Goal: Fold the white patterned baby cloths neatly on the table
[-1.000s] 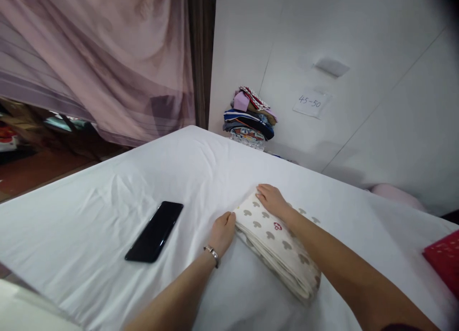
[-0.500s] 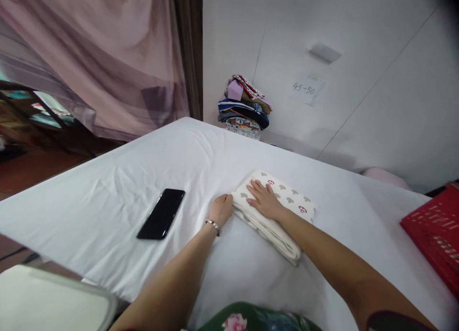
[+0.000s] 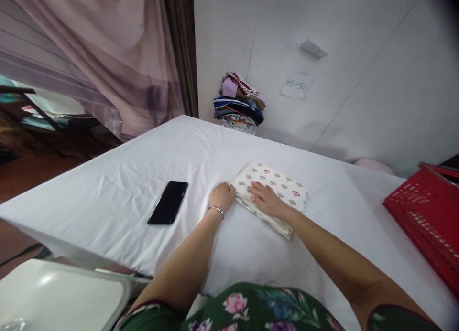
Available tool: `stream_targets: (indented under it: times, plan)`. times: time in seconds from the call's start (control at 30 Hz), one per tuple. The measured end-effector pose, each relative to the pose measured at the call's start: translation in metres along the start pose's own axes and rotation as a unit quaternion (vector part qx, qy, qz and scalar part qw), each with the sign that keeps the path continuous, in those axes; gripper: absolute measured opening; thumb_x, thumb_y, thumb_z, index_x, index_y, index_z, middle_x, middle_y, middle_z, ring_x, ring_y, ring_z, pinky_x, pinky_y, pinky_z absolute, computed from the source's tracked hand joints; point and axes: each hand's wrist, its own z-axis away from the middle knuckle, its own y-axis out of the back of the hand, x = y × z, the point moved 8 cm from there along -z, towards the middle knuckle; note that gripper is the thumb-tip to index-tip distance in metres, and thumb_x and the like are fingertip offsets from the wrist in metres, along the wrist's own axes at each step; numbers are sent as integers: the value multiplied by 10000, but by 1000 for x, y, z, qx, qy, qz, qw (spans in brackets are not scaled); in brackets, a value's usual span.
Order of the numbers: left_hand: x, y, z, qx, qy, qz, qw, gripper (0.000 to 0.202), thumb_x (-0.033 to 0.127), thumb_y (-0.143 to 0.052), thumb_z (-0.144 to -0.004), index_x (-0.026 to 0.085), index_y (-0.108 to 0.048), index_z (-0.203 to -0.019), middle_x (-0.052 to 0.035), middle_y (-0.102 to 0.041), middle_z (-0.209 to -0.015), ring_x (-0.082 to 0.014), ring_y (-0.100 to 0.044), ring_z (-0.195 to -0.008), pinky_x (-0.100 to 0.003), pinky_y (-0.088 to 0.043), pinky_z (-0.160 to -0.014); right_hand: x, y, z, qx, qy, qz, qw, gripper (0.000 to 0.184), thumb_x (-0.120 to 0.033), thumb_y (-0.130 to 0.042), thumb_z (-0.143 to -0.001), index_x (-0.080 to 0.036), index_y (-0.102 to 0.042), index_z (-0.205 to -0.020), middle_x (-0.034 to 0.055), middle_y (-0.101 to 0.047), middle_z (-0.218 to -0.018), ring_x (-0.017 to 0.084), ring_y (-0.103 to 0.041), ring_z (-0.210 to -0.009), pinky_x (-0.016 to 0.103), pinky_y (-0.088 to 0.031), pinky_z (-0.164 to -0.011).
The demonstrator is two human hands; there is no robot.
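A folded white cloth (image 3: 276,178) with grey and red mushroom-like prints lies on the white-covered table (image 3: 122,178). Several layers show along its near folded edge. My left hand (image 3: 222,196), wearing a bracelet, is closed with its fingertips at the cloth's left corner. The fingers hide the exact grip. Flat on top of the cloth, near the front fold, rests my right hand (image 3: 268,200), its fingers stretched out. A black phone (image 3: 168,202) lies to the left of my left hand.
A red plastic basket (image 3: 426,211) stands at the table's right. Beyond the far edge is a stack of folded clothes (image 3: 239,104) against the wall. A white seat-like surface (image 3: 64,293) is at lower left, and a pink curtain (image 3: 107,49) hangs behind.
My right hand has slid slightly toward the cloth's near fold, and the bundle's front edge looks flatter. My left hand stays at the corner. The camera view has shifted a little.
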Motion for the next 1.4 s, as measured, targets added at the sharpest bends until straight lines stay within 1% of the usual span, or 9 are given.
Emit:
stream_targets:
  times: [0.3, 0.5, 0.63, 0.73, 0.83, 0.93, 1.03, 1.17, 1.4]
  plan:
    - [1, 10, 1, 13, -30, 13, 999, 292, 350, -383, -824, 182, -546, -999, -97, -637, -916, -239, -595, -842, -321, -425, -674, -3, -11, 85, 7, -42, 70, 997, 592, -449, -326, -894, -233, -167, -1421, 39, -114, -1485, 186, -67, -1358, 411, -58, -1091]
    - [75, 24, 14, 131, -244, -63, 959, 365, 299, -376, -842, 140, -533, -1130, -122, -531, -1200, -245, -459, -1132, -366, -365, -940, -8, -21, 82, 46, -44, 108, 992, 643, -443, -418, -861, -186, -209, -1411, 85, -137, -1477, 239, -92, -1353, 471, -92, -1080]
    - [106, -12, 4, 39, -327, -104, 938, 468, 411, -328, -869, 188, -449, -1261, -83, -386, -1383, -239, -280, -1297, -442, -202, -1061, -10, -26, 83, 79, -33, 113, 990, 652, -419, -454, -851, -182, -214, -1408, 94, -134, -1477, 252, -76, -1353, 490, -78, -1079]
    - [91, -44, -18, -58, -276, -141, 949, 587, 521, -316, -840, 188, -393, -1317, -82, -279, -1442, -261, -200, -1334, -495, -164, -1062, -15, -24, 93, 72, -8, 83, 994, 651, -453, -440, -855, -187, -220, -1407, 92, -143, -1476, 242, -65, -1356, 476, -64, -1085]
    - [80, -55, -27, -82, -254, -146, 953, 644, 563, -287, -830, 183, -350, -1347, -77, -221, -1463, -256, -155, -1348, -498, -153, -1065, -12, -6, 97, 75, 1, 22, 997, 629, -492, -378, -874, -216, -203, -1412, 73, -170, -1473, 215, -105, -1353, 442, -84, -1087]
    - [80, -53, -26, -82, -251, -144, 954, 636, 560, -289, -830, 197, -344, -1350, -69, -210, -1467, -253, -150, -1350, -500, -151, -1065, 16, 31, 85, 151, -49, 4, 987, 584, -479, -325, -893, -230, -213, -1410, 58, -150, -1478, 207, -83, -1356, 442, -58, -1082]
    - [82, -50, -23, -87, -245, -150, 954, 632, 553, -282, -833, 196, -339, -1351, -62, -202, -1470, -246, -143, -1352, -501, -153, -1065, 68, 54, 64, 195, -144, 31, 970, 593, -484, -332, -883, -207, -242, -1400, 68, -119, -1484, 213, -37, -1359, 450, -25, -1073]
    - [83, -49, -22, -85, -246, -152, 954, 609, 541, -281, -839, 213, -340, -1349, -49, -208, -1469, -242, -151, -1350, -504, -154, -1063, 133, 43, 45, 163, -264, 36, 950, 598, -498, -302, -881, -192, -248, -1393, 77, -165, -1475, 216, -68, -1355, 462, -36, -1061]
    - [81, -49, -22, -94, -232, -131, 959, 598, 542, -321, -829, 242, -342, -1347, -34, -199, -1472, -237, -138, -1354, -484, -130, -1072, 150, 33, 44, 195, -226, -22, 954, 570, -503, -345, -862, -228, -325, -1361, 51, -189, -1471, 211, -77, -1354, 453, -11, -1068]
